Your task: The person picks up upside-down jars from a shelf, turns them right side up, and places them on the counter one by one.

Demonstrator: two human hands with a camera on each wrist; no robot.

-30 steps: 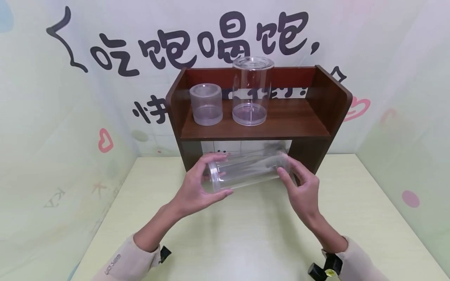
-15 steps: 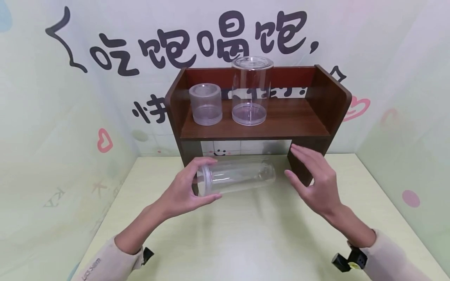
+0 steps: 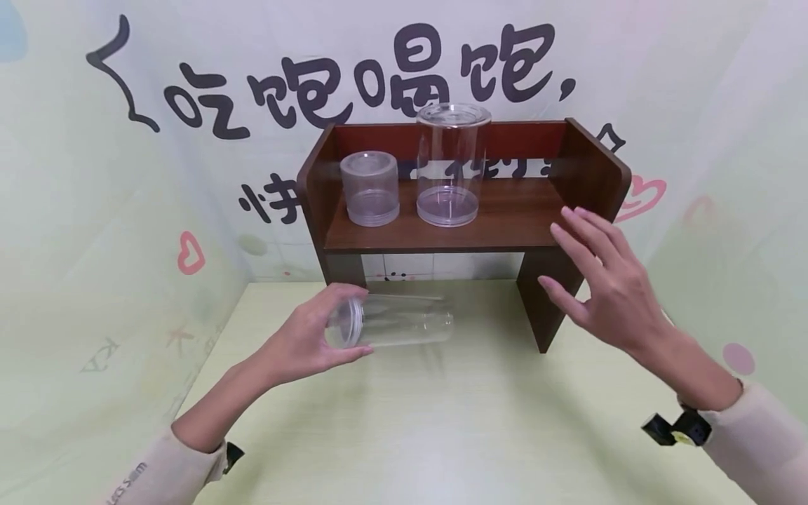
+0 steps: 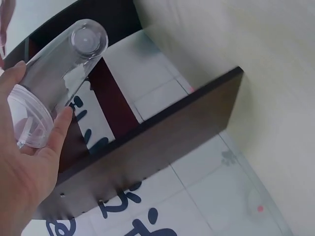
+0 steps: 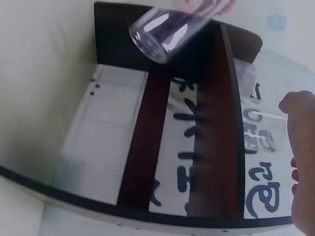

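My left hand [image 3: 303,340] grips a clear plastic jar [image 3: 407,320] round its ridged lid end, thumb below and fingers above. The jar lies nearly level over the table, in front of the shelf's lower opening, its base pointing right. In the left wrist view, the same jar [image 4: 61,71] slants away from the fingers, round base outward. Raised before the right side of the wooden shelf [image 3: 536,210], my right hand [image 3: 609,294] holds nothing, its fingers spread and fairly straight. At the right wrist view's edge, only part of this hand [image 5: 302,157] shows.
On the upper board stand a short clear jar [image 3: 371,189] at the left and a taller clear jar [image 3: 449,168] beside it. The shelf's right side panel [image 3: 546,308] reaches down to the pale table [image 3: 429,421]. Printed cloth walls [image 3: 126,245] enclose the table.
My right hand has let go of the jar's base end and moved right and up, its fingers spreading. The left hand has carried the jar leftward and levelled it.
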